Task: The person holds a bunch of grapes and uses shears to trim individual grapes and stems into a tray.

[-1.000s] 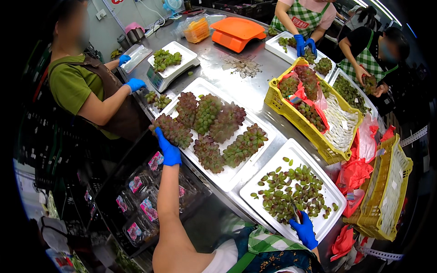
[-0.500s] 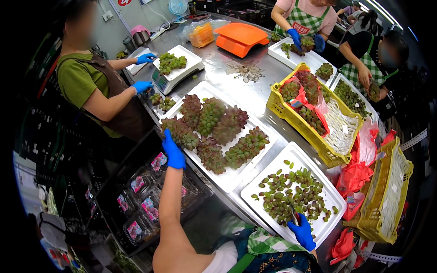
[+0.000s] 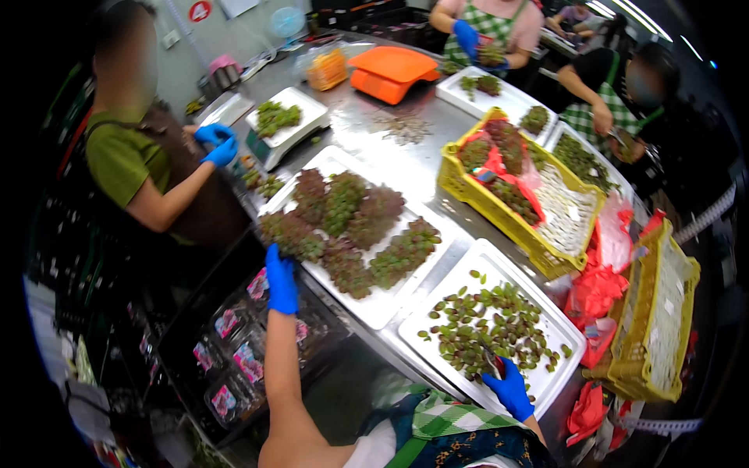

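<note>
Blue-gloved, my left hand point(image 3: 282, 282) is at the near left edge of a white tray point(image 3: 388, 308), its fingers stretched out against a reddish-green grape bunch point(image 3: 290, 236). Its fingertips are partly hidden by blur and the grapes. Several more bunches point(image 3: 341, 204) lie on that tray. Further right, my right hand point(image 3: 511, 388), also gloved in blue, is closed round a pair of scissors point(image 3: 495, 362). The scissors point into loose grapes point(image 3: 491, 324) spread over a second white tray point(image 3: 565, 360).
A yellow crate point(image 3: 499, 222) of bagged grapes stands beyond the trays; another yellow crate point(image 3: 646, 312) is at the right. A scale point(image 3: 290, 129) and an orange scale point(image 3: 392, 70) sit further back. Clear packs point(image 3: 248, 361) fill a black crate at my left. Three co-workers stand round the table.
The whole view has shifted slightly. My left hand stays by the same bunch, my right keeps the scissors among loose grapes. The left co-worker's hands have come together, away from the scale.
</note>
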Tool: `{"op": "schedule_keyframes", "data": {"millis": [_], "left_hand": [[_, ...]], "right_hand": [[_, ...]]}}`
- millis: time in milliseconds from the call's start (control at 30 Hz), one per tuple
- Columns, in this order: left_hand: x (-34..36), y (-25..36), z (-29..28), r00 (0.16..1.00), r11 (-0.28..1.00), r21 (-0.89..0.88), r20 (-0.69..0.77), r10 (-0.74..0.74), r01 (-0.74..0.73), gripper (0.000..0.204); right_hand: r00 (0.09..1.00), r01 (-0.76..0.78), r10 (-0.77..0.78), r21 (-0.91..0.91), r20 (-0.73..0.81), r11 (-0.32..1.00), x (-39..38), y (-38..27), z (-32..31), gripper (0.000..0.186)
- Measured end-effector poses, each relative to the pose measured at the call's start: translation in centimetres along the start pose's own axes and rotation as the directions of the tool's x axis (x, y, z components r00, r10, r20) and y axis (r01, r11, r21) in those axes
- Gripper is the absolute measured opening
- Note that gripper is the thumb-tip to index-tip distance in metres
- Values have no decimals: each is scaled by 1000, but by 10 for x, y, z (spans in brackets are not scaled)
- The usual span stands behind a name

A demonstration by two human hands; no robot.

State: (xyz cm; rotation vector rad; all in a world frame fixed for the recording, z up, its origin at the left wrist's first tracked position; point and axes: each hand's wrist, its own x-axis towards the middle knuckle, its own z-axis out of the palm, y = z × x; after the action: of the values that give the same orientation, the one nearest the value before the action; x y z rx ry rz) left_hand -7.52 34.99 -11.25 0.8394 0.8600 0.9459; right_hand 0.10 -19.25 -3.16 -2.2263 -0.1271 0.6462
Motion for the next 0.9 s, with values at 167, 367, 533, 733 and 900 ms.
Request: {"op": "schedule_keyframes", "data": {"millis": [167,367,533,733,900], "left_hand": [[-9,9,-4,985,967,221,143,96,-127,51],[-29,6,18,996,988,147,-63,59,-49,65],[-63,1,33,941,902,344,-117,317,-261,65],[-198,-2,101,684,302,627,553,476,-718,55],[-287,-65,139,491,569,404,871,-1,-716,44]], "right_hand": [[993,102,-111,-225,-27,969,3,5,-6,60],[984,138,-161,-248,-71,959,-2,15,-9,62],[952,154,-254,-453,-169,878,-1,33,1,69],[914,171,-354,-601,-200,781,2,20,2,81],[873,358,-464,-446,-151,820,31,-18,-15,74]]}}
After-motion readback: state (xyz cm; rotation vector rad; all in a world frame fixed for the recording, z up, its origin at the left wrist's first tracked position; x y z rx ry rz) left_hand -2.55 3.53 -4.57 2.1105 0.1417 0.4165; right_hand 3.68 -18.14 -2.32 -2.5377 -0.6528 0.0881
